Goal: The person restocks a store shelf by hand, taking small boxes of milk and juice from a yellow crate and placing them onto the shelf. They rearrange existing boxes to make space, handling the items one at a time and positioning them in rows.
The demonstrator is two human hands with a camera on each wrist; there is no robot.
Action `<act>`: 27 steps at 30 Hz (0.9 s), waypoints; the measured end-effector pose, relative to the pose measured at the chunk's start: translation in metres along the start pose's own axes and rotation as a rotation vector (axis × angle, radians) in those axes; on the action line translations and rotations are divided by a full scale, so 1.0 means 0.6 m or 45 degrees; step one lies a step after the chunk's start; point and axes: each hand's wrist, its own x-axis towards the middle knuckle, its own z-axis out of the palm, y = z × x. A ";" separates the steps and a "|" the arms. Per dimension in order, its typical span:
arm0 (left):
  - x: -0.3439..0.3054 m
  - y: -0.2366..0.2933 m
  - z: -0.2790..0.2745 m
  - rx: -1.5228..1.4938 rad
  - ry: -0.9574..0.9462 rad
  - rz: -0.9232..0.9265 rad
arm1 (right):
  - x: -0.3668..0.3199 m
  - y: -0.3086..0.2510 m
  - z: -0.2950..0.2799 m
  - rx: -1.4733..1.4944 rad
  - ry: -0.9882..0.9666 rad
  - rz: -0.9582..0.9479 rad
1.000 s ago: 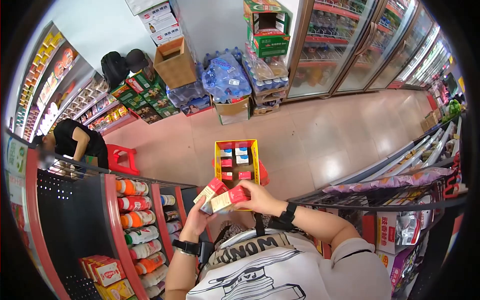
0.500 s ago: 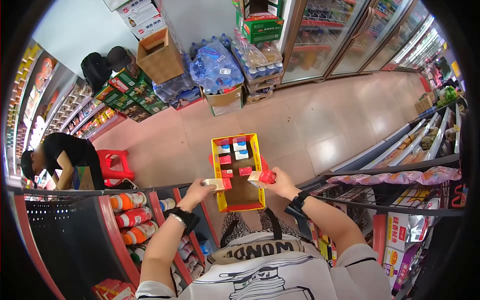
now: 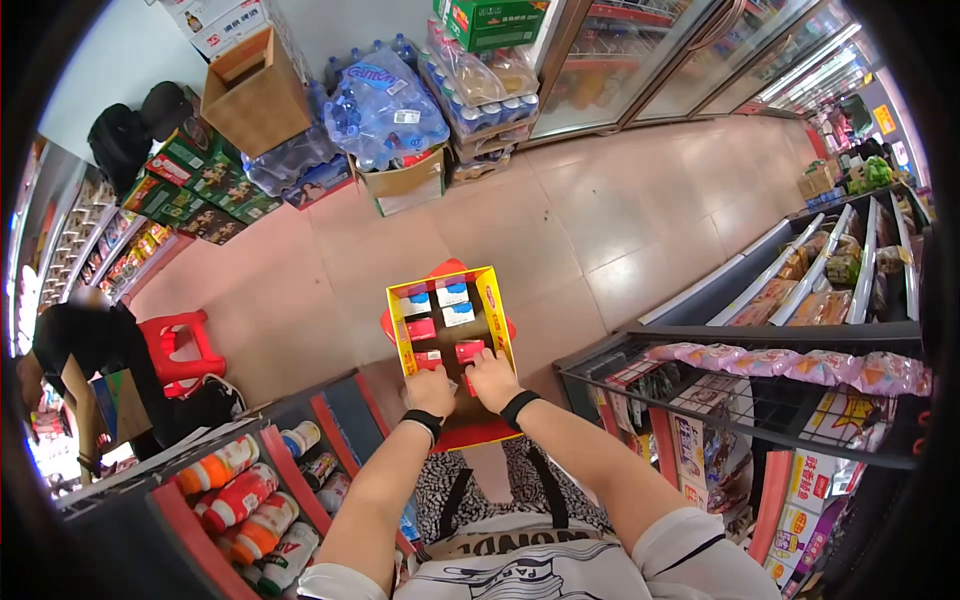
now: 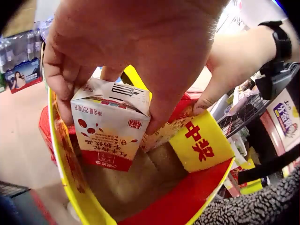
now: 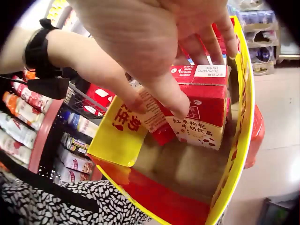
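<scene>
Both hands reach down into an open yellow-and-red cardboard box [image 3: 495,312]. My left hand [image 3: 431,390] grips a red-and-white milk drink carton [image 4: 110,124] between thumb and fingers, its folded end facing up. Beside it, my right hand [image 3: 492,380] holds a matching milk drink carton [image 5: 199,110], thumb on one side and fingers over the far side. Both cartons are low between the box walls. Farther up the box stand white-and-blue-topped cartons [image 3: 453,294] and a red-topped carton [image 3: 421,328]. Brown cardboard bottom shows at the near end.
Red plastic [image 3: 447,268] shows beneath the box. Shelves of bottles [image 3: 240,497] flank the left, and a wire rack with snack bags [image 3: 745,365] the right. A person in black [image 3: 95,370] bends near a red stool [image 3: 180,350]. Wrapped water bottles [image 3: 385,110] stand against the wall.
Two cartons held together before my body were parted, one per hand, then lowered into the box. The head view has shifted, so the box appears farther left.
</scene>
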 end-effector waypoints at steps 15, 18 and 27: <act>0.076 -0.001 0.131 0.028 0.178 -0.070 | 0.089 0.019 0.134 -0.247 -0.163 0.101; 0.079 -0.003 0.137 0.042 0.212 -0.073 | 0.089 0.019 0.129 -0.198 -0.128 0.065; 0.066 0.001 0.114 0.006 0.188 -0.090 | 0.117 0.027 0.114 -0.249 -0.029 0.098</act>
